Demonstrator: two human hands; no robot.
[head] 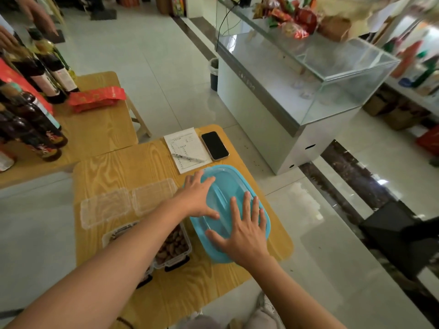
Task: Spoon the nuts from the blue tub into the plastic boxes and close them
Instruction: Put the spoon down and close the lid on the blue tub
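Observation:
The blue tub [228,179] sits at the right side of the small wooden table [133,167] with its translucent blue lid on. My left hand [198,198] lies flat on the lid's left part, fingers spread. My right hand [242,231] lies flat on the lid's near right part, fingers spread. Neither hand holds anything. Left of the tub, a clear plastic box [174,245] holds brown nuts and stands open. A second box [118,233] beside it is mostly hidden under my left forearm. Two clear lids [128,203] lie behind the boxes.
A paper sheet with a pen [187,153] and a phone [215,146] lie at the table's far edge. A second wooden table [95,129] to the left carries dark bottles [35,119] and a red packet [97,98]. A glass counter [308,86] stands to the right. Another person's hand [40,15] shows at top left.

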